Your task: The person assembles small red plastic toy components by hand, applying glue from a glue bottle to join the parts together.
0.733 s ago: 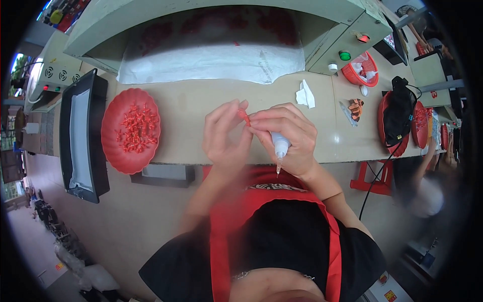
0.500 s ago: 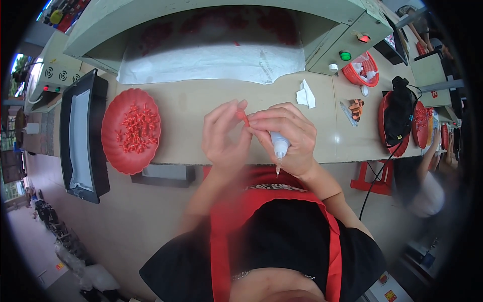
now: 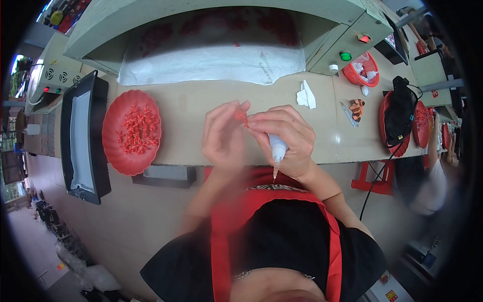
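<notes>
In front of my chest, above the table's near edge, my two hands meet at a small glossy red piece (image 3: 243, 118). The fingertips of my left hand (image 3: 220, 135) close on its left side; part of that hand looks hazy. My right hand (image 3: 294, 132) pinches the piece's right side with thumb and fingers. Tucked in the same hand is a white squeeze bottle (image 3: 278, 146), its thin needle tip pointing down toward my red apron (image 3: 275, 195). Whether the red piece is one part or two joined, I cannot tell. A red scalloped plate (image 3: 113, 146) to the left carries many small red figures (image 3: 136, 130).
A black tray (image 3: 103, 166) stands left of the plate. A pale green machine (image 3: 327, 55) with a white sheet (image 3: 201, 70) spans the back. On the right lie a crumpled tissue (image 3: 306, 95), a red basket (image 3: 346, 75) and a black pouch (image 3: 396, 110) with a cable. A person stands far right.
My right hand has tilted slightly, and the bottle's needle tip has moved a little down and left. Both hands stay at the red piece. The person at far right has shifted.
</notes>
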A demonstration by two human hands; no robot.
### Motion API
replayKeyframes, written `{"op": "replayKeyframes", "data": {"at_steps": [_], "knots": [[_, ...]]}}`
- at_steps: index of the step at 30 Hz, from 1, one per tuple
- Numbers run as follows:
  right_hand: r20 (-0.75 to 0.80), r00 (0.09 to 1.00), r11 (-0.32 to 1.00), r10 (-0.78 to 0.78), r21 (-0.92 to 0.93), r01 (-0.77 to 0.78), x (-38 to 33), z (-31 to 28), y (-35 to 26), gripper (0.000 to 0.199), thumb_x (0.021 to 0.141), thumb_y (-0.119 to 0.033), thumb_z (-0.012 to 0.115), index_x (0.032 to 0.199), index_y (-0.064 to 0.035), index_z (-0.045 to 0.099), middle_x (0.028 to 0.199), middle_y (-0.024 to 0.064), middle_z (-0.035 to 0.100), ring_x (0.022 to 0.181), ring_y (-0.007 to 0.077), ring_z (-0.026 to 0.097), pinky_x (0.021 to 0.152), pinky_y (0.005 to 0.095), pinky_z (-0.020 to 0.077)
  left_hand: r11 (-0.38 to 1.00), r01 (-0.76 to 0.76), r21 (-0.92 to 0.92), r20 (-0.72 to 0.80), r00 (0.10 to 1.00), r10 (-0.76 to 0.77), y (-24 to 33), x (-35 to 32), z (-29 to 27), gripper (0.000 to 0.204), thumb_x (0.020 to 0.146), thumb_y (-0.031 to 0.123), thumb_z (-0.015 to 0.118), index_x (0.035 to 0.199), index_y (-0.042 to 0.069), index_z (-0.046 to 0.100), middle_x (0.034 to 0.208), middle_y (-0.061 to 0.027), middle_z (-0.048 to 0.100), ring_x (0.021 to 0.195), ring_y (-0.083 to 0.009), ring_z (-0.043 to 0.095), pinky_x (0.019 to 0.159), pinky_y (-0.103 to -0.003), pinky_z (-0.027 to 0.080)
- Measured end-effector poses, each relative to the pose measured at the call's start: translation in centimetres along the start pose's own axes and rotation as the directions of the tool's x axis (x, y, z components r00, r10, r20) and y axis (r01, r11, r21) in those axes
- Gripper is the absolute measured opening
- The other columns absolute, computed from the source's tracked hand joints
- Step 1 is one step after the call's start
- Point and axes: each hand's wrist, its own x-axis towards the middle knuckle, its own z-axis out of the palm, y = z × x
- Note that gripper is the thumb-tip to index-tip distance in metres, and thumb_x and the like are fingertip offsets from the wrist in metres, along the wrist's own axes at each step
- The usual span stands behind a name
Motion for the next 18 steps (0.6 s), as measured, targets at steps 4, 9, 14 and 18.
{"op": "replayKeyframes", "data": {"at_steps": [4, 9, 14, 18], "knots": [[-0.062, 0.998, 1.0, -0.027, -0.012, 0.027, -0.1, 0.5, 0.1, 0.03, 0.057, 0.009, 0.07, 0.084, -0.0021, 0.063, 0.079, 0.0071, 0.063, 0.067, 0.0225, 0.06, 0.056, 0.0291, 0.049, 0.986, 0.089, -0.139, -0.001, 0.996, -0.09, 0.1, -0.1, -0.1, 0.031, 0.082, -0.012, 0.049, 0.111, -0.004, 0.052, 0.116, -0.0166, 0.049, 0.102, -0.0314, 0.057, 0.086, -0.04, 0.05], [-0.006, 1.0, 0.999, -0.014, -0.042, 0.014, -0.4, 0.6, -0.1, 0.039, 0.062, 0.006, 0.074, 0.096, -0.0011, 0.057, 0.079, 0.0081, 0.066, 0.068, 0.0209, 0.059, 0.057, 0.0271, 0.0486, 0.942, 0.224, -0.249, -0.019, 0.971, -0.236, 1.1, 0.2, -0.1, 0.026, 0.083, -0.01, 0.048, 0.108, -0.003, 0.052, 0.116, -0.0166, 0.05, 0.102, -0.0299, 0.057, 0.087, -0.039, 0.048], [-0.018, 0.997, 0.996, -0.07, -0.064, 0.069, -0.4, 0.9, -0.4, 0.044, 0.062, 0.006, 0.075, 0.1, -0.0012, 0.054, 0.079, 0.0078, 0.066, 0.068, 0.0207, 0.059, 0.056, 0.0261, 0.0482, 0.906, 0.298, -0.3, -0.043, 0.945, -0.325, 1.8, 0.5, -0.1, 0.02, 0.085, -0.008, 0.049, 0.103, -0.001, 0.053, 0.111, -0.0168, 0.054, 0.101, -0.0289, 0.058, 0.085, -0.037, 0.048], [-0.023, 0.996, 0.994, -0.089, -0.065, 0.087, -0.3, 1.1, -0.6, 0.045, 0.062, 0.005, 0.075, 0.101, -0.0023, 0.054, 0.08, 0.0075, 0.066, 0.067, 0.0211, 0.059, 0.057, 0.0273, 0.0483, 0.903, 0.29, -0.316, -0.042, 0.947, -0.319, 1.7, 0.5, -0.3, 0.019, 0.085, -0.007, 0.049, 0.102, -0.001, 0.053, 0.11, -0.0171, 0.055, 0.101, -0.029, 0.058, 0.084, -0.037, 0.048]]}}
